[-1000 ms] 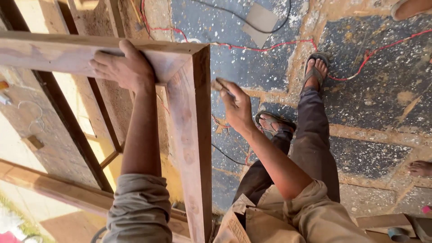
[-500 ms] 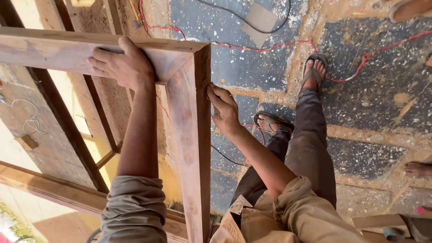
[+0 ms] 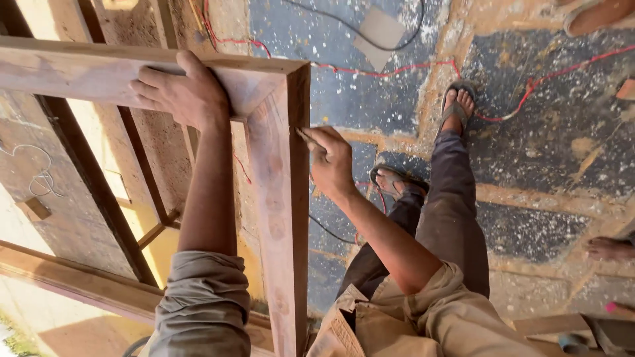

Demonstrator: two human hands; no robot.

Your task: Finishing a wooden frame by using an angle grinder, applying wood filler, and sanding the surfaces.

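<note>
A wooden frame (image 3: 278,198) with a mitred corner stands in front of me, its upright running down the middle of the head view. My left hand (image 3: 182,96) lies flat over the top rail (image 3: 73,69) just left of the corner, gripping it. My right hand (image 3: 331,162) is at the outer right edge of the upright, fingers closed on a thin pencil-like stick (image 3: 307,140) whose tip touches the wood. My legs and sandalled feet (image 3: 456,106) show below on the floor.
The floor (image 3: 529,152) is patched stone dusted with sawdust. A red cable (image 3: 397,69) and a dark cable cross it. Other wooden bars (image 3: 99,198) lie behind the frame at left. Another person's bare foot (image 3: 608,248) and a sandal (image 3: 595,13) sit at right.
My right hand moved left from open air to the upright's outer edge and now holds the stick's tip against the wood. My left hand stayed on the top rail.
</note>
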